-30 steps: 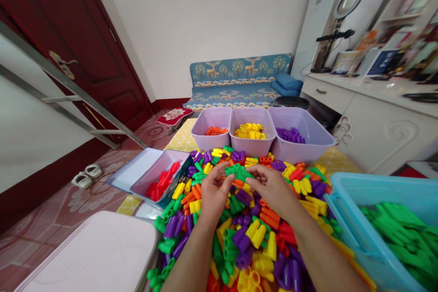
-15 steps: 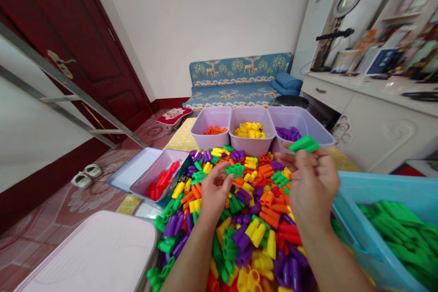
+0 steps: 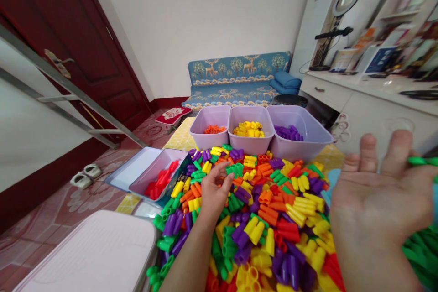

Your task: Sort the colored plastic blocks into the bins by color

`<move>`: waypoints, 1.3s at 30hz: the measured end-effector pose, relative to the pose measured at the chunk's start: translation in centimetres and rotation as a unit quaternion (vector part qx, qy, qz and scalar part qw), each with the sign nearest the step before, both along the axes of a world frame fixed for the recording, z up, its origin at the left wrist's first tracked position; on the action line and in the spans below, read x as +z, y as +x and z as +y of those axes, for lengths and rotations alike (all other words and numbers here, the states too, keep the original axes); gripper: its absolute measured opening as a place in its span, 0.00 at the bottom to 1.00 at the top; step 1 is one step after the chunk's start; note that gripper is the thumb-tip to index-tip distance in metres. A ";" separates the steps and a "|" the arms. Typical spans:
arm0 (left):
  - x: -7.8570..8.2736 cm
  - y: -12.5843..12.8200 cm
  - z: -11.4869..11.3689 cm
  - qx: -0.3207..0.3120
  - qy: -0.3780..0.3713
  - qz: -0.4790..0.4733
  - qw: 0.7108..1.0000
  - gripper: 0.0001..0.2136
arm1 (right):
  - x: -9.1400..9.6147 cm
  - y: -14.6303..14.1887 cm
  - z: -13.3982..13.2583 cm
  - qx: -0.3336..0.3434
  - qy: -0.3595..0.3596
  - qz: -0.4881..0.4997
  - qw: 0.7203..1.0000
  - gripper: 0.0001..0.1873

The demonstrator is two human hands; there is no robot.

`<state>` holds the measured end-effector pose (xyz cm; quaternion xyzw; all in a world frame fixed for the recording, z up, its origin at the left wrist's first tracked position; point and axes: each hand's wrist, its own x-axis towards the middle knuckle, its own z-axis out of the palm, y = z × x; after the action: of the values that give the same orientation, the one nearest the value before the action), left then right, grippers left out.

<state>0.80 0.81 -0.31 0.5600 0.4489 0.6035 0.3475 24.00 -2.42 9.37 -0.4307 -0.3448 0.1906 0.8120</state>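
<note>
My left hand (image 3: 215, 188) hovers above a heap of coloured plastic tube pieces (image 3: 270, 212), its thumb and index finger closed on a green tube piece (image 3: 235, 169). At the far right, my right hand (image 3: 378, 198) is turned palm toward me. Three of its fingers are stretched out, while a thin green piece (image 3: 423, 161) shows edge-on between thumb and index finger, partly cut off by the frame. Under that hand lie green pieces (image 3: 422, 251) in the blue bin, most of which the hand hides. The heap mixes green, yellow, orange, purple and red pieces.
Three lilac bins hold orange (image 3: 215, 129), yellow (image 3: 249, 129) and purple pieces (image 3: 289, 133) along the far edge. A lilac bin with red pieces (image 3: 162, 183) is at the left. A pale lid (image 3: 92, 255) lies front left; a metal ladder (image 3: 71, 86) leans behind.
My right hand has swung right and nearer, from above the heap to over the blue bin, carrying its green piece. My left hand has stayed almost still.
</note>
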 end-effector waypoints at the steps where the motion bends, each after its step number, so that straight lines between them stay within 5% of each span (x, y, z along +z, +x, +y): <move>1: 0.0 0.0 0.0 -0.002 0.000 0.001 1.000 0.14 | 0.3 -0.2 -0.1 -0.007 0.027 0.059 0.998 0.20; 4: -0.1 0.0 0.1 -0.003 0.002 0.005 1.000 0.15 | 0.8 -1.0 0.1 0.003 0.064 0.184 0.981 0.13; 7: -0.2 -0.1 0.1 -0.003 0.003 0.012 1.000 0.15 | 0.2 -2.3 0.9 0.070 0.006 0.165 0.984 0.06; 10: -0.2 -0.3 0.0 -0.013 0.004 0.032 0.999 0.15 | -1.2 -4.0 1.8 0.188 -0.105 0.022 0.976 0.10; 12: -0.1 -0.3 -0.1 -0.024 0.005 0.046 0.999 0.14 | -2.3 -5.3 2.1 0.256 -0.180 -0.133 0.940 0.15; 15: 0.0 -0.3 -0.3 -0.052 0.004 0.045 0.998 0.14 | -3.7 -6.9 2.1 0.269 -0.234 -0.344 0.869 0.18; 19: 0.3 -0.2 -0.4 -0.082 0.001 0.045 0.996 0.15 | -4.5 -8.0 2.1 0.270 -0.248 -0.429 0.826 0.14; 30: -0.1 -0.3 -0.2 -0.041 0.005 0.054 0.998 0.15 | -6.2 -8.3 2.8 0.302 -0.233 -0.311 0.871 0.15; 39: 0.0 -0.2 -0.2 -0.041 0.000 0.059 0.997 0.16 | -6.6 -8.3 3.1 0.333 -0.236 -0.247 0.879 0.16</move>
<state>0.56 0.62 -0.35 0.6127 0.4447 0.5547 0.3451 15.74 0.72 2.73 -0.5023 -0.6024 0.4123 0.4635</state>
